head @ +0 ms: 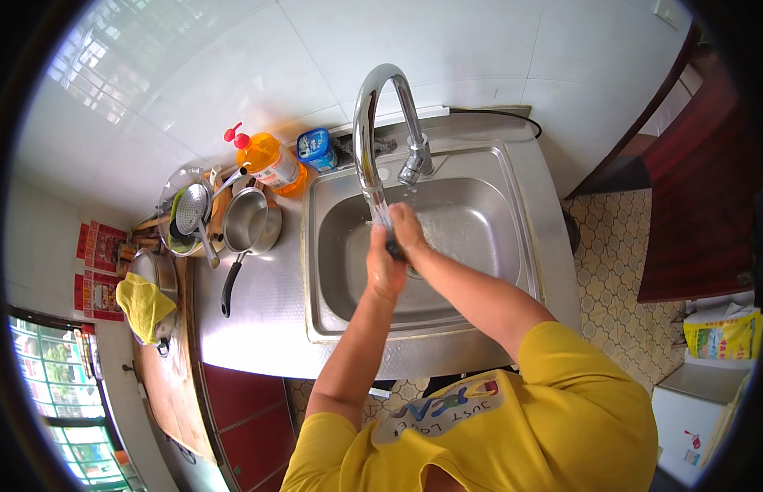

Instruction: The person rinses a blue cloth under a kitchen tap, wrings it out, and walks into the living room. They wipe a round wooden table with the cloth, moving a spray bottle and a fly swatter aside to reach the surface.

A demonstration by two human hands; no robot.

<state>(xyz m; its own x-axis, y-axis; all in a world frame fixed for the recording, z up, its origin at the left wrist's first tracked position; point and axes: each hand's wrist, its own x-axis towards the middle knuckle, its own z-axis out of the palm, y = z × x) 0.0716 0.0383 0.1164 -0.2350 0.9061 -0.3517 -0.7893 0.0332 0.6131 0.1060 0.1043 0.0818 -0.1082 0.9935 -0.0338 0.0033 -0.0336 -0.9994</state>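
Observation:
A thin stream of water (380, 213) runs from the curved chrome faucet (365, 132) onto my hands. My left hand (384, 261) and my right hand (408, 234) face each other under the spout, above the stainless steel sink (474, 230). Between them shows a small dark object (393, 248). Fingers cover most of it, so its kind is unclear. Both hands look wet and appear closed around it. Below them, part of the drain (412, 271) is visible in the basin.
Left of the sink stand a steel saucepan (252, 221) with a black handle, an orange soap bottle (274, 163) and a blue tub (317, 149). Farther left, a skimmer (192, 209) rests among other utensils. A yellow cloth (143, 305) drapes over a lidded pot (159, 270).

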